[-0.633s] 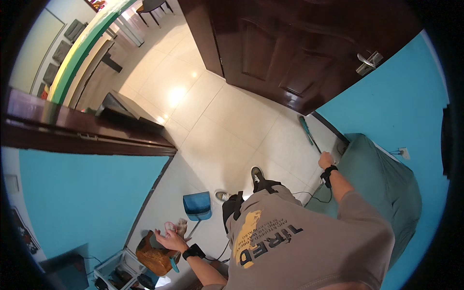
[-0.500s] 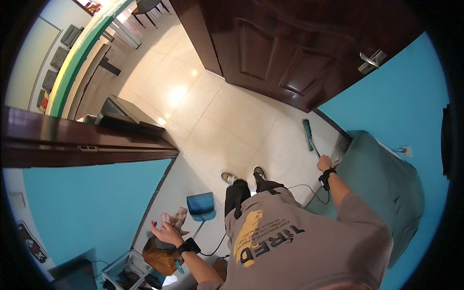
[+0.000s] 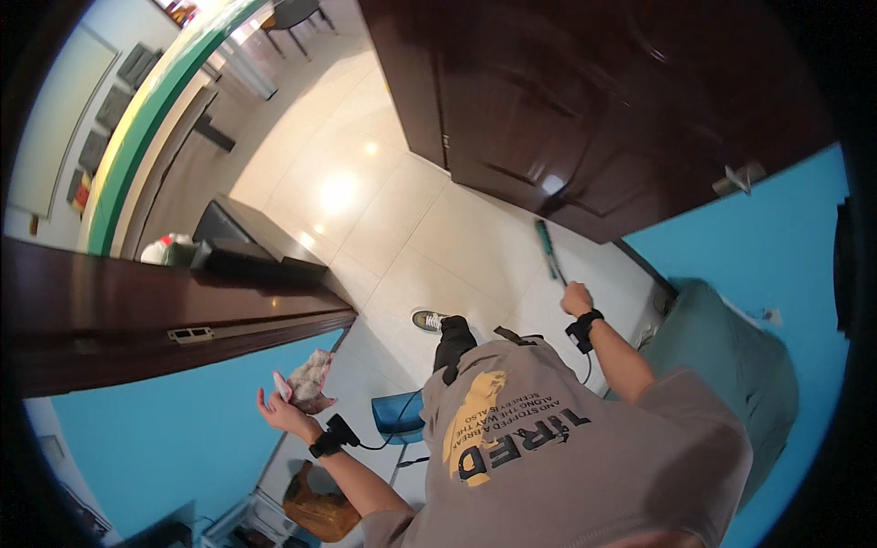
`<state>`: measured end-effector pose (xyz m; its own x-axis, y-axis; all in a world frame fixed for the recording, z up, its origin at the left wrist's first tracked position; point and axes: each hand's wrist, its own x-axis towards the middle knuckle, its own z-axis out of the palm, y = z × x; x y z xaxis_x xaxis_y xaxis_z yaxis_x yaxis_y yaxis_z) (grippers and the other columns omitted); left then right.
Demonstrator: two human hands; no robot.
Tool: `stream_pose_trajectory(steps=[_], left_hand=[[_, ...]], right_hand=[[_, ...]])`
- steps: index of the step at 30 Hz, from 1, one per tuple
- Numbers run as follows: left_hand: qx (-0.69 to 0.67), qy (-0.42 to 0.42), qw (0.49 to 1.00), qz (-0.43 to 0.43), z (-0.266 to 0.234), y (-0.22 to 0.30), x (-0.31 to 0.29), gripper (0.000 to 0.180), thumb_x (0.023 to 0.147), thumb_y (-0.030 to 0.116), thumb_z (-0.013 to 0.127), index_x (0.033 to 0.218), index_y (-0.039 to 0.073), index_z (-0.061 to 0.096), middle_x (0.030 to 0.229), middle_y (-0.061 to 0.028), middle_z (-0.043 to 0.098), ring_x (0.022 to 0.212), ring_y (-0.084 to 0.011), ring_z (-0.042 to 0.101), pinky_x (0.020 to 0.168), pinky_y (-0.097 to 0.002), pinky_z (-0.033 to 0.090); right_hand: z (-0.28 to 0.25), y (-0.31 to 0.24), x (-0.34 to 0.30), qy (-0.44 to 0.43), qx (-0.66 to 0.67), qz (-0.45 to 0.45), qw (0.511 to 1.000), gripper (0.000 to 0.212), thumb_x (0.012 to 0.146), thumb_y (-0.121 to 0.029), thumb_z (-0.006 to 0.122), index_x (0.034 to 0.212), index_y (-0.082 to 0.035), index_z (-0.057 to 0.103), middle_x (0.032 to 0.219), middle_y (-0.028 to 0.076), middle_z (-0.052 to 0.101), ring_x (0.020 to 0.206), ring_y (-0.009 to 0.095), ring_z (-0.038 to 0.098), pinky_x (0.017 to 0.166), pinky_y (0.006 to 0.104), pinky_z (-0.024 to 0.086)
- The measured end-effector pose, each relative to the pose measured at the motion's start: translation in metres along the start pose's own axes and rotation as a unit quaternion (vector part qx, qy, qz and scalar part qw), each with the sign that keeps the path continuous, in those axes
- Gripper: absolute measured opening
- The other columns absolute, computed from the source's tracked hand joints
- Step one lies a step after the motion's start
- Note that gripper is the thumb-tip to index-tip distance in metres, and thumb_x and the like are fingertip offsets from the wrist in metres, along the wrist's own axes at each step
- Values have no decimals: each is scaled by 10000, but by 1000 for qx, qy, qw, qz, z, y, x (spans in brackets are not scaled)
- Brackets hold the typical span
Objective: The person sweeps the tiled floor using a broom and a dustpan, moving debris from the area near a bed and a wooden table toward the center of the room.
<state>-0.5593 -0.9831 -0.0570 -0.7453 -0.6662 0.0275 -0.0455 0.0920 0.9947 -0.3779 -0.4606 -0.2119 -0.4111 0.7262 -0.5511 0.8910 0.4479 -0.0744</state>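
Observation:
My left hand (image 3: 287, 416) is raised at the lower left, with a crumpled, fluffy pink-and-grey piece (image 3: 312, 378) that looks like cloth in its grip. One finger sticks out from the hold. Closed round a thin dark handle, my right hand (image 3: 576, 300) holds a broom (image 3: 545, 248) with green bristles, its head over the pale tiled floor near the door. A blue dustpan (image 3: 387, 416) stands on the floor between my left forearm and my body, its handle pointing back toward me.
A dark brown door (image 3: 585, 110) stands ahead, and a door edge (image 3: 137, 320) is at left. A green-covered bulky thing (image 3: 731, 374) sits by the blue wall at right. A brown bag-like thing (image 3: 320, 504) lies below my left arm. Beyond the doorway stands a black bench (image 3: 242, 239).
My left hand has lifted the fluffy piece forward, away from the dustpan. My right hand has moved left with the broom. One of my shoes has gone out of sight.

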Motion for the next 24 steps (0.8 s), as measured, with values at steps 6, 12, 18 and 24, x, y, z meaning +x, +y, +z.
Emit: stream_pose_trajectory(steps=[6,12,18,24], left_hand=[[-38,24,998,-39,18,22,21,342,764,7,462,1105,2,432,715,-36,497,668,-111,486,624,-236,419],[-70,86,991,-81,6,0,28,329,758,23,460,1087,6,459,768,-62,523,690,-144,514,644,-248,426],[-37,174,975,-132,-19,-22,17,340,742,13,464,1082,26,473,811,-91,532,720,-172,529,638,-270,441],[-2,270,948,-166,-14,-6,-11,296,742,48,454,1027,-29,477,963,-104,493,787,-195,512,663,-304,446]], right_hand=[[5,-147,-15,14,-128,-362,923,131,658,-73,512,694,5,611,692,198,591,665,338,590,580,417,481],[-45,-261,-1,-86,-230,-428,870,136,655,-43,522,746,27,594,753,227,584,734,351,587,634,420,479],[-131,-362,64,-38,-273,-345,897,200,709,-71,523,864,34,592,897,232,582,877,367,563,746,412,463],[-131,-431,121,-4,-264,-299,917,224,756,-102,487,928,-3,592,958,208,577,911,351,555,770,415,459]])
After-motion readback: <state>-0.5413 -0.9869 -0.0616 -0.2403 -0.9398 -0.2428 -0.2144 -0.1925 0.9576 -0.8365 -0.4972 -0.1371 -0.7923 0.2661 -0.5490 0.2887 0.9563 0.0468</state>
